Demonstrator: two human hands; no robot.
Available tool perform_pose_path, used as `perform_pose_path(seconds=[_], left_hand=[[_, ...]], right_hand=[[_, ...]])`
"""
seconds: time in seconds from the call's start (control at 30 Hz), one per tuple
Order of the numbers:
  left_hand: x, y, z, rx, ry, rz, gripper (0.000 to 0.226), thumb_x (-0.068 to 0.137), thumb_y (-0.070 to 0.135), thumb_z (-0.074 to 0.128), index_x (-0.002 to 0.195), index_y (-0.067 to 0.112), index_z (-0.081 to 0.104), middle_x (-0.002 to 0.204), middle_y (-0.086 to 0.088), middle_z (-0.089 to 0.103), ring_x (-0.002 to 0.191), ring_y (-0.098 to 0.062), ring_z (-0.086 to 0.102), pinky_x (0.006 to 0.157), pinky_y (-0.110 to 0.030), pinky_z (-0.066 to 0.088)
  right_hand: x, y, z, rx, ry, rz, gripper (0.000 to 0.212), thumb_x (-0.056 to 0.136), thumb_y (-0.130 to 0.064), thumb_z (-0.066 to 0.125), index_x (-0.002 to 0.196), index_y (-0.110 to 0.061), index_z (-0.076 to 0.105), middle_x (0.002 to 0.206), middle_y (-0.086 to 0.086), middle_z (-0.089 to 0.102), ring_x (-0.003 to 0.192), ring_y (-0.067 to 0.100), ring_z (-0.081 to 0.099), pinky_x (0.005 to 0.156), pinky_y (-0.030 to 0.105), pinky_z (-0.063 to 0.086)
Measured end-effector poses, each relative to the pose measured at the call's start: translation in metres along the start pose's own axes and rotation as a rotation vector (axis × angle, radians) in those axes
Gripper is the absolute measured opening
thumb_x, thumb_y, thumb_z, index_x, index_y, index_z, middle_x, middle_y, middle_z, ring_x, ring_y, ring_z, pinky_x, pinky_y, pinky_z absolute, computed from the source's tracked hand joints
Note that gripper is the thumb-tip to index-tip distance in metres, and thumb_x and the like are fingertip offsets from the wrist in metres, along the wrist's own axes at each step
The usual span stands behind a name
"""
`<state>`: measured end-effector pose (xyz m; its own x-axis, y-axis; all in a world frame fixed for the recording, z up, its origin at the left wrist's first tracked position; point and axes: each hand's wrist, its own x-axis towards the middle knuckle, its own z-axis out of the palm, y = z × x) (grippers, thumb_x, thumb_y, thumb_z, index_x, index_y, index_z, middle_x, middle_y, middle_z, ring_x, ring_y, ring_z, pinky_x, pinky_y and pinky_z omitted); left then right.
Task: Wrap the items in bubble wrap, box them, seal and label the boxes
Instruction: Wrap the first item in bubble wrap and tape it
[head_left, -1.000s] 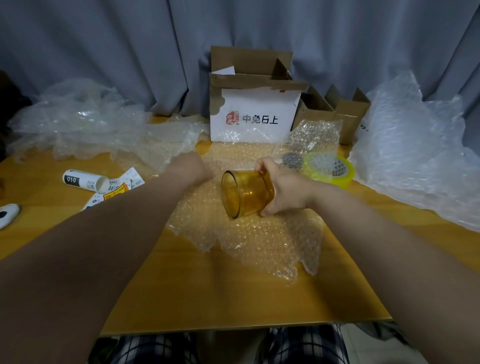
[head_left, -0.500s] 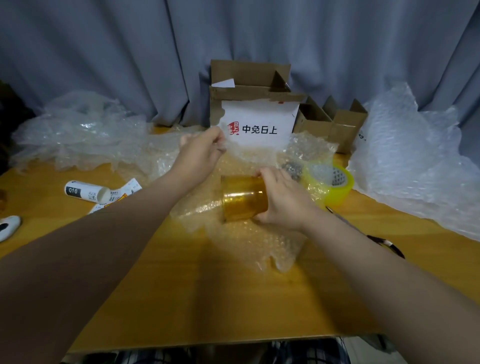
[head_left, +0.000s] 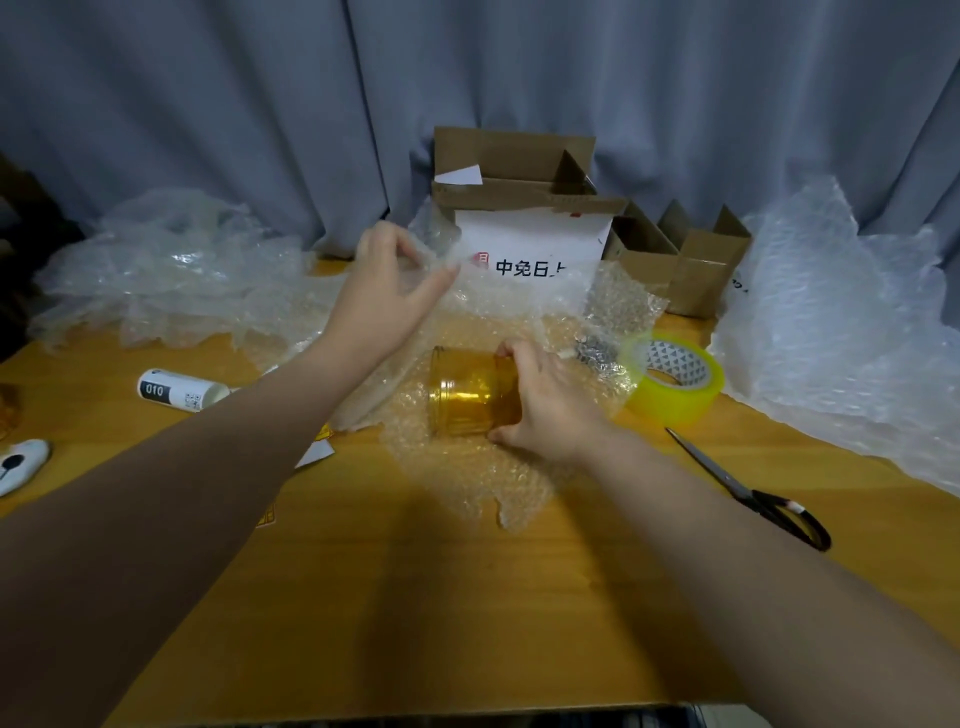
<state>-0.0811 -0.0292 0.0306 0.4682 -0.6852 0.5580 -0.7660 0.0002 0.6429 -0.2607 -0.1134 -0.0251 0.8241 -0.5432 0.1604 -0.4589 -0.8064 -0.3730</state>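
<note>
Two hands noted at work. We find the amber jar (head_left: 467, 395) lying on its side on the bubble wrap sheet (head_left: 457, 478), in the middle of the table (head_left: 415, 597). The right hand (head_left: 545, 410) grips one end, fingers curled round it. The left hand (head_left: 387, 296), at 11 o'clock from the jar, holds the sheet's far edge raised, fingers pinching it. We record a tape roll (head_left: 680, 395) at 3 o'clock of the jar, scissors (head_left: 753, 493) at 4 o'clock, a white-fronted box (head_left: 535, 239) at 12 o'clock.
</note>
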Motion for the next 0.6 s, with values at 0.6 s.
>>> perform_pose_path(seconds=[0.6], left_hand=[[0.041,-0.002,0.005,-0.033,-0.046,0.085,0.017,0.083,0.017,0.049,0.075,0.031,0.055,0.097,0.008,0.068,0.106,-0.017,0.058,0.099,-0.052,0.039]], right_hand=[[0.017,-0.007,-0.015,-0.369,-0.114,-0.059,0.076,0.073,-0.042,0.078,0.127,-0.014,0.031,0.140,0.011,0.041,0.139,0.028,0.023,0.119,0.045,0.002]])
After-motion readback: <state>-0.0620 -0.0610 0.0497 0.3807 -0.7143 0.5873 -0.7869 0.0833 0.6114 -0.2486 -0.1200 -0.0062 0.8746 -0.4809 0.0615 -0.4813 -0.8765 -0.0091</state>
